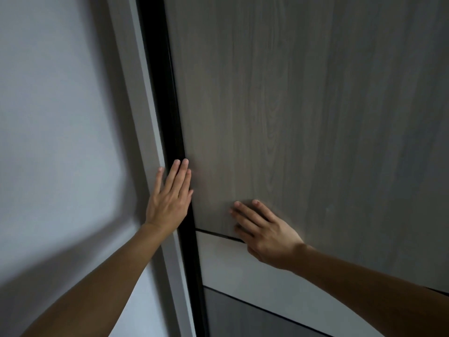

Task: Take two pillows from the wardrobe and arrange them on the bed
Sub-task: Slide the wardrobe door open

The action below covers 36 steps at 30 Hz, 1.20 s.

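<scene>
Nearest the camera, two bare forearms reach up toward the wardrobe door [279, 105], a tall wood-grain panel that fills most of the view and serves as the landmark for everything else. Against the lower part of that door, the right hand [263, 229] lies flat with fingers spread and grasps nothing, its palm straddling the thin dark seam where the wood-grain panel meets a paler band [233, 268] below it. At the door's left edge the left hand [170, 195] is also released and flat, its fingers extended upward over the black strip [170, 105] that runs the height of the door, the fingertips touching the edge of the panel. Left of that strip stands a pale grey frame post [143, 93], and beyond the post a plain white wall [53, 105]. The door appears closed, so the pillows, presumably behind it, are hidden, and no bed is in view. As I judge it, the task is at its very first step: opening the wardrobe. No handle shows, so the next move likely calls for pressing or sliding the panel sideways away from the black strip, or hooking fingertips behind its left edge to draw it clear; which way it travels cannot be told from here.
</scene>
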Each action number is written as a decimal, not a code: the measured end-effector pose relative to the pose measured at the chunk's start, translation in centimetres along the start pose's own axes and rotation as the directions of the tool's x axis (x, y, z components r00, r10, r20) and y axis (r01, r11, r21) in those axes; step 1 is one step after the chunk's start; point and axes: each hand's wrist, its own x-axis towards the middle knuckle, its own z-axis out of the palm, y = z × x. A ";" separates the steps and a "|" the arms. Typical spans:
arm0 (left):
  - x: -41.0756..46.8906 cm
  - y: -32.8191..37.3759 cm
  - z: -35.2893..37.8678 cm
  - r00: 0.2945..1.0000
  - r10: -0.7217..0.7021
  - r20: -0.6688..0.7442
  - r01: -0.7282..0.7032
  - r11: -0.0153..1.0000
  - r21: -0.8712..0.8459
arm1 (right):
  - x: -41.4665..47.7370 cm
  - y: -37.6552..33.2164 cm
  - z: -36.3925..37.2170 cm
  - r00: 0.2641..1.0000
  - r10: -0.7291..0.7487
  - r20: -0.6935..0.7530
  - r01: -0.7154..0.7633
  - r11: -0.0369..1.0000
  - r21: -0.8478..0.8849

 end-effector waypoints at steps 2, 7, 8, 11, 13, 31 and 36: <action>-0.1 -1.2 0.4 0.998 0.064 -0.003 -0.063 0.997 0.037 | 0.8 -0.5 0.3 1.000 0.004 0.006 -0.004 1.000 -0.003; -0.2 -4.0 1.2 0.977 0.212 -0.036 -0.212 0.977 -0.006 | 2.2 -1.4 1.3 0.999 0.023 0.037 -0.023 1.000 -0.009; -0.2 -4.6 1.3 0.964 0.260 -0.046 -0.260 0.965 -0.001 | 2.5 -1.6 1.4 0.998 0.031 0.047 -0.031 0.999 -0.010; 0.0 -6.0 1.2 0.932 0.358 -0.055 -0.358 0.934 0.011 | 3.0 -2.2 1.6 0.994 0.052 0.096 -0.051 0.999 -0.011; 0.3 -6.2 0.9 0.930 0.365 -0.039 -0.366 0.931 -0.005 | 3.2 -2.3 1.5 0.990 0.064 0.126 -0.063 0.998 -0.008; 3.6 19.3 -13.7 0.895 0.419 -0.154 -0.404 0.613 -0.679 | -20.7 -0.2 -15.5 0.791 0.413 0.451 -0.442 0.896 -0.044; 4.9 34.1 -23.1 0.858 0.450 -0.248 -0.447 0.415 -0.792 | -35.3 1.9 -25.5 0.618 0.537 0.574 -0.519 0.827 -0.216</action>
